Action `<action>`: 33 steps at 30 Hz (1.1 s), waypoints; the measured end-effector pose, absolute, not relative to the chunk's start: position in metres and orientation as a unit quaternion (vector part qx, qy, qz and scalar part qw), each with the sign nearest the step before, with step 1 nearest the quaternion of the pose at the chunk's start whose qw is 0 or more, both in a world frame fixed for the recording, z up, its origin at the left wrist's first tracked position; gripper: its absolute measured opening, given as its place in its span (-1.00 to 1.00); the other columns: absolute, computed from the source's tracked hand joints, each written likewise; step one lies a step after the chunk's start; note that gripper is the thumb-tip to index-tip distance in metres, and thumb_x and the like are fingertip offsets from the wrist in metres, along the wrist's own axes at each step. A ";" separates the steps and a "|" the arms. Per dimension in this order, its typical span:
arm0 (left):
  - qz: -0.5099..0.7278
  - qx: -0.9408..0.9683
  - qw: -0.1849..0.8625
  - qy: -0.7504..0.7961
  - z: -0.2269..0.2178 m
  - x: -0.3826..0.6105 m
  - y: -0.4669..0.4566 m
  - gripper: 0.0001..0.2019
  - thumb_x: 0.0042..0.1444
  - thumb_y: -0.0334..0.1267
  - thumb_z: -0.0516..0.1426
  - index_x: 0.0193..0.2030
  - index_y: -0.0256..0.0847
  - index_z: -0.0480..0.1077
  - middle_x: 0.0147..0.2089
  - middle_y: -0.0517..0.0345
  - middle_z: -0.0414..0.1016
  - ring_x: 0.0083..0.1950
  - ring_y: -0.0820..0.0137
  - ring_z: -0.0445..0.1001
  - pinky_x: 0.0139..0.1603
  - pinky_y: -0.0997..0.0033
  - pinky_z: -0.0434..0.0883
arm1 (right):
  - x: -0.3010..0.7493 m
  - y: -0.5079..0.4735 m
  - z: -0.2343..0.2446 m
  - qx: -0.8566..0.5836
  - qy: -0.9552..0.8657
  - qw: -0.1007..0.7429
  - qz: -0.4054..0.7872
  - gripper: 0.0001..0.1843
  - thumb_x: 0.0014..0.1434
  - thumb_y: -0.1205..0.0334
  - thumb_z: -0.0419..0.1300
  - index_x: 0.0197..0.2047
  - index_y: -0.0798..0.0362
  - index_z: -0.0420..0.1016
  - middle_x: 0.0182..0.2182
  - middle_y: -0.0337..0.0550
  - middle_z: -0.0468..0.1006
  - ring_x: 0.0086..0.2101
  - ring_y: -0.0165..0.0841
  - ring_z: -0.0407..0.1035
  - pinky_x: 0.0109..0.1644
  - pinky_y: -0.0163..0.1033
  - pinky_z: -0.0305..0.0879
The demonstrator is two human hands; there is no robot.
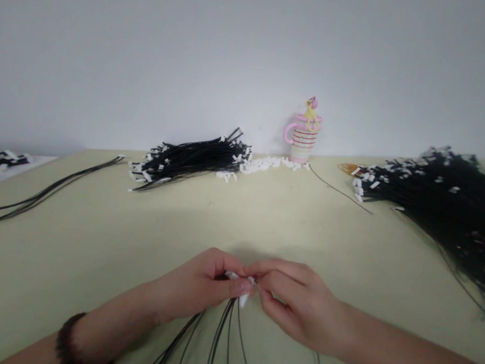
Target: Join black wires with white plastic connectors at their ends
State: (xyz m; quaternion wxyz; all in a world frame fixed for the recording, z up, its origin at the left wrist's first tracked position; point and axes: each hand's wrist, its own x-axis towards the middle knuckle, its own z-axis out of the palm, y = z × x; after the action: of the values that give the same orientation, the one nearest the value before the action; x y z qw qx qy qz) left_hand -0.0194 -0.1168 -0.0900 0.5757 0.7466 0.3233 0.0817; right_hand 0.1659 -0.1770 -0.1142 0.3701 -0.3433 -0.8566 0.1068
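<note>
Pale green tabletop (88,264), white wall (255,51) behind. Pink-striped mug (301,143) holds pink-and-yellow twist (311,111). Left hand (198,286), right hand (295,304) together, clamped on white plastic connector (243,300), black wires (219,334) trailing.

The head-worn camera looks forward and down across the table, facing the wall (255,46) behind the striped mug (301,139). The mug stands far off, while the left hand (198,289) and right hand (299,305) are close, below it.
</note>
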 end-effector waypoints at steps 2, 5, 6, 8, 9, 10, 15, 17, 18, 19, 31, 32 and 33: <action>0.075 0.749 0.576 0.318 -0.090 -0.019 -0.117 -0.71 0.03 -0.10 0.04 -0.44 -0.30 0.41 -0.58 0.25 0.14 -0.51 0.55 0.03 -0.51 0.54 0.02 | 0.166 -0.177 -0.113 -0.334 -0.861 0.372 0.094 -0.93 0.11 0.41 0.01 -0.37 0.12 0.28 -0.25 -0.11 0.43 -0.26 -0.45 0.31 -0.15 -0.35 0.29; 0.079 0.745 0.577 0.324 -0.091 -0.019 -0.118 -0.71 0.02 -0.09 0.04 -0.43 -0.29 0.42 -0.57 0.26 0.16 -0.52 0.55 0.03 -0.53 0.54 0.02 | 0.165 -0.177 -0.112 -0.345 -0.861 0.363 0.092 -0.94 0.12 0.38 0.00 -0.36 0.12 0.27 -0.30 -0.11 0.42 -0.27 -0.43 0.29 -0.15 -0.31 0.28; 0.083 0.744 0.577 0.327 -0.090 -0.019 -0.118 -0.71 0.02 -0.09 0.04 -0.43 -0.29 0.42 -0.58 0.26 0.15 -0.53 0.55 0.03 -0.53 0.54 0.03 | 0.164 -0.177 -0.112 -0.351 -0.859 0.360 0.092 -0.94 0.12 0.37 0.00 -0.34 0.12 0.27 -0.31 -0.10 0.42 -0.27 -0.43 0.29 -0.15 -0.30 0.29; 0.090 0.741 0.576 0.333 -0.090 -0.018 -0.120 -0.71 0.02 -0.09 0.04 -0.46 -0.29 0.41 -0.60 0.26 0.13 -0.54 0.55 0.02 -0.53 0.54 0.02 | 0.164 -0.177 -0.112 -0.358 -0.859 0.356 0.085 -0.94 0.13 0.35 -0.01 -0.32 0.12 0.26 -0.31 -0.08 0.41 -0.25 -0.42 0.28 -0.14 -0.28 0.29; 0.090 0.739 0.577 0.336 -0.090 -0.018 -0.120 -0.71 0.02 -0.09 0.04 -0.47 -0.29 0.40 -0.60 0.27 0.12 -0.54 0.55 0.01 -0.54 0.54 0.02 | 0.164 -0.177 -0.112 -0.358 -0.860 0.355 0.080 -0.93 0.13 0.35 -0.02 -0.32 0.12 0.26 -0.31 -0.08 0.40 -0.25 -0.42 0.28 -0.13 -0.27 0.29; 0.090 0.736 0.579 0.339 -0.089 -0.017 -0.121 -0.71 0.02 -0.09 0.04 -0.47 -0.29 0.40 -0.61 0.27 0.12 -0.55 0.55 0.01 -0.54 0.54 0.02 | 0.163 -0.177 -0.112 -0.358 -0.861 0.353 0.075 -0.93 0.14 0.35 -0.02 -0.33 0.12 0.26 -0.31 -0.08 0.40 -0.25 -0.42 0.28 -0.13 -0.26 0.28; 0.087 0.725 0.589 0.348 -0.090 -0.018 -0.120 -0.71 0.01 -0.07 0.05 -0.49 -0.28 0.37 -0.63 0.30 0.08 -0.59 0.57 -0.02 -0.57 0.54 -0.01 | 0.163 -0.176 -0.112 -0.357 -0.865 0.344 0.074 -0.92 0.14 0.37 -0.03 -0.31 0.13 0.27 -0.30 -0.06 0.40 -0.24 -0.40 0.28 -0.12 -0.26 0.28; 0.091 0.719 0.588 0.359 -0.092 -0.019 -0.120 -0.69 0.01 -0.04 0.04 -0.49 -0.29 0.35 -0.64 0.31 0.06 -0.60 0.58 -0.03 -0.59 0.54 -0.04 | 0.163 -0.174 -0.113 -0.362 -0.856 0.357 0.090 -0.92 0.14 0.38 -0.03 -0.32 0.12 0.27 -0.30 -0.07 0.40 -0.25 -0.41 0.28 -0.15 -0.28 0.28; 0.096 0.715 0.589 0.365 -0.093 -0.019 -0.119 -0.68 0.01 -0.03 0.03 -0.47 -0.29 0.35 -0.65 0.31 0.06 -0.60 0.58 -0.02 -0.60 0.54 -0.05 | 0.163 -0.173 -0.113 -0.366 -0.848 0.370 0.101 -0.92 0.13 0.39 -0.02 -0.32 0.12 0.27 -0.31 -0.09 0.40 -0.26 -0.42 0.28 -0.16 -0.30 0.28; 0.103 0.708 0.592 0.370 -0.094 -0.019 -0.119 -0.67 0.02 -0.03 0.03 -0.45 -0.29 0.36 -0.64 0.30 0.07 -0.60 0.57 0.00 -0.60 0.54 -0.04 | 0.164 -0.171 -0.113 -0.370 -0.837 0.387 0.112 -0.93 0.12 0.40 -0.01 -0.33 0.11 0.27 -0.32 -0.11 0.40 -0.27 -0.43 0.29 -0.18 -0.31 0.28; 0.074 0.703 0.606 0.365 -0.080 -0.029 -0.108 -0.70 0.00 -0.08 0.06 -0.28 -0.27 0.44 -0.50 0.19 0.32 -0.49 0.51 0.27 -0.44 0.52 0.20 | 0.178 -0.148 -0.118 -0.540 -0.634 0.435 0.343 -0.83 0.00 0.21 0.12 -0.46 0.16 0.39 -0.58 -0.22 0.31 -0.58 -0.52 0.16 -0.53 -0.39 0.09; 0.066 0.712 0.596 0.366 -0.079 -0.029 -0.108 -0.69 0.00 -0.07 0.07 -0.28 -0.27 0.45 -0.52 0.20 0.31 -0.50 0.51 0.26 -0.44 0.53 0.19 | 0.178 -0.147 -0.119 -0.538 -0.618 0.428 0.382 -0.80 0.01 0.18 0.12 -0.45 0.17 0.39 -0.59 -0.23 0.31 -0.58 -0.52 0.16 -0.53 -0.40 0.09; 0.066 0.714 0.589 0.373 -0.079 -0.029 -0.109 -0.69 -0.01 -0.06 0.07 -0.28 -0.27 0.45 -0.54 0.21 0.30 -0.51 0.52 0.24 -0.46 0.54 0.18 | 0.178 -0.147 -0.120 -0.535 -0.605 0.421 0.413 -0.79 0.00 0.17 0.12 -0.45 0.18 0.38 -0.60 -0.23 0.32 -0.59 -0.52 0.16 -0.53 -0.40 0.09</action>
State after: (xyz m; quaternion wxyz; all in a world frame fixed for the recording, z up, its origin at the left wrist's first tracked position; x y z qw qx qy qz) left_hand -0.0293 -0.1090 -0.0786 0.5888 0.7140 0.3730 0.0660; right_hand 0.1780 -0.1467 -0.1198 0.4212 -0.5350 -0.6050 0.4127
